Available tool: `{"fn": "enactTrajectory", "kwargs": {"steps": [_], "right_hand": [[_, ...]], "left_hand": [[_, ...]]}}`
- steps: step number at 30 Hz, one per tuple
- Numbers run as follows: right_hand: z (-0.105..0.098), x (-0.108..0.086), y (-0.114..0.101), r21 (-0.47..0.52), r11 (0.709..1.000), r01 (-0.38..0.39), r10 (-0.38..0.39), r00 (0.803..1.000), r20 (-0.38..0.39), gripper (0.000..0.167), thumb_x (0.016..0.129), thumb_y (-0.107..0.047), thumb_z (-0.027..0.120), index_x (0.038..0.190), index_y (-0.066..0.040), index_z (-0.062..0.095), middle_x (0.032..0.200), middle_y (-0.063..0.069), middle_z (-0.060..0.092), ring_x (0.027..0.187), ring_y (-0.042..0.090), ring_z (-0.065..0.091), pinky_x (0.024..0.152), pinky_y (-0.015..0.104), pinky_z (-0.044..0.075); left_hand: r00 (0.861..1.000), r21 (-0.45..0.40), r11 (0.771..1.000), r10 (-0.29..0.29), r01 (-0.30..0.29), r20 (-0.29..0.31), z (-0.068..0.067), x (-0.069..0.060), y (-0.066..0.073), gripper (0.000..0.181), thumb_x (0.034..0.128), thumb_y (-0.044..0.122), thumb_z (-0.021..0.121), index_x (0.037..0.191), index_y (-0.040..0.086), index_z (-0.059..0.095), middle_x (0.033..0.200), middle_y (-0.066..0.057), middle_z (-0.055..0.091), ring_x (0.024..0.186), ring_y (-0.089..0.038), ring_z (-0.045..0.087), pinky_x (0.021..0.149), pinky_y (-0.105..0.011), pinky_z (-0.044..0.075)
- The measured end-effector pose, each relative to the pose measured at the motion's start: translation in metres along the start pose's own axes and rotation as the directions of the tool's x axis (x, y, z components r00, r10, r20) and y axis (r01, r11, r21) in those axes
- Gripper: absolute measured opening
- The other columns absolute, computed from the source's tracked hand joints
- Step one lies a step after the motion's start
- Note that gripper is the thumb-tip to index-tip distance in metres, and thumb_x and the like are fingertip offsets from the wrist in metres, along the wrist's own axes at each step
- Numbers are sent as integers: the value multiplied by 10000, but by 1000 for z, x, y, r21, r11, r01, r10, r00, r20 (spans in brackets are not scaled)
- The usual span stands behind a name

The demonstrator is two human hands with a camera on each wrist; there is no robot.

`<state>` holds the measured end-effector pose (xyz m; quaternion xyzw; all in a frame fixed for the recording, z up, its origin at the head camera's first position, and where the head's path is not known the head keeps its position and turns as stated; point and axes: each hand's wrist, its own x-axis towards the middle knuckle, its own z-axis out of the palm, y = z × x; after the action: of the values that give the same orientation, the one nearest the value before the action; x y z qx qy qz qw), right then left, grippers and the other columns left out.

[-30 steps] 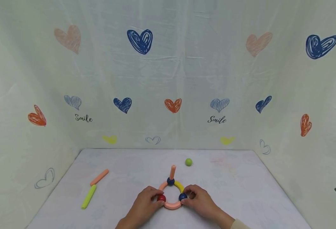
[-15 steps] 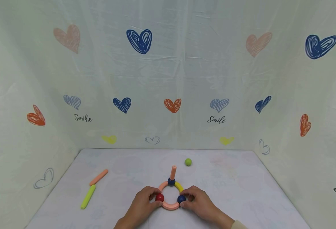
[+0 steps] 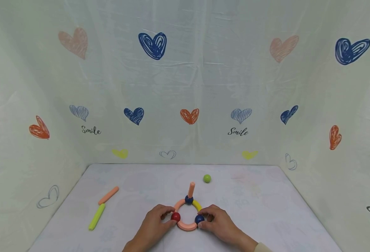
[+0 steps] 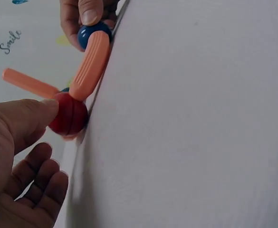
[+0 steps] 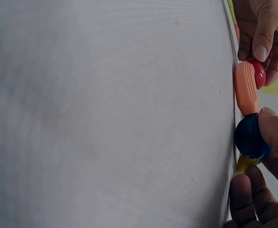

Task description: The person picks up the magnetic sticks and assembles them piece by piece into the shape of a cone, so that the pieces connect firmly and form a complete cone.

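Observation:
A ring of curved rods and balls lies on the table in the head view. Its parts are a red ball (image 3: 175, 217), a near blue ball (image 3: 199, 219), a far blue ball (image 3: 189, 200), two curved peach rods, the front one (image 3: 187, 226) joining red to blue, and a curved yellow rod (image 3: 197, 205). From the far blue ball a straight peach rod (image 3: 191, 190) sticks up. My left hand (image 3: 155, 224) pinches the red ball between thumb and index finger; its other fingers hang loose. Thumb and fingers of my right hand (image 3: 217, 223) hold the near blue ball.
Beyond the ring sits a loose green ball (image 3: 207, 178). To the left, a straight peach rod (image 3: 108, 195) and a yellow-green rod (image 3: 97, 217) lie almost end to end on the white table (image 3: 134, 185). A heart-printed curtain (image 3: 185, 80) encloses the back and sides.
The ring has shifted slightly left at its near side and turned a little, its upright rod now a touch further right. Both hands moved slightly left with their balls.

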<state>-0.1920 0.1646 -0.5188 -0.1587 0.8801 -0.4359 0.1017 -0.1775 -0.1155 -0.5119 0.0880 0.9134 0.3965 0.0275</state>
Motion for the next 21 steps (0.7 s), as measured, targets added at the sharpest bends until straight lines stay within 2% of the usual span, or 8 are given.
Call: {"fn": "enactTrajectory", "kwargs": {"steps": [5,9,15,18,21], "right_hand": [[0,0,-1,-7,1000,-1,1,1000,0,314,897,-296,848,1183,-192,770,985,-36,608,827,93,530,682,224,420],[0,0,-2,-7,1000,-1,1,1000,5,315,900,-296,845,1184,-183,770,993,-36,611,830,95,530,684,225,419],[0,0,-3,-2,1000,-7,7,1000,5,317,899,-295,846,1185,-182,770,991,-34,611,830,98,531,680,225,420],[0,0,-2,2,1000,-9,9,1000,5,321,898,-298,847,1187,-181,770,995,-33,613,834,100,531,684,226,420],[0,0,-2,4,1000,-9,9,1000,6,325,899,-302,846,1190,-180,769,998,-34,614,838,101,533,688,225,422]], "left_hand": [[992,30,996,-85,88,-89,-18,-4,-5,339,879,224,864,1198,226,749,1120,72,668,1000,-132,591,884,-390,572],[972,18,987,-151,157,-177,-49,-11,-17,310,904,212,841,1202,216,755,1178,32,692,1058,-168,637,905,-420,573],[941,28,979,-186,202,-283,-110,-27,-55,354,961,257,786,1283,118,736,1316,-102,700,1128,-253,637,874,-360,544],[921,25,966,-237,257,-310,-134,-37,-76,450,977,339,768,1333,71,704,1381,-168,664,1192,-321,618,910,-421,540],[899,8,943,-316,334,-303,-149,-47,-94,565,984,404,747,1391,25,648,1396,-245,624,1247,-396,575,976,-538,504]]}}
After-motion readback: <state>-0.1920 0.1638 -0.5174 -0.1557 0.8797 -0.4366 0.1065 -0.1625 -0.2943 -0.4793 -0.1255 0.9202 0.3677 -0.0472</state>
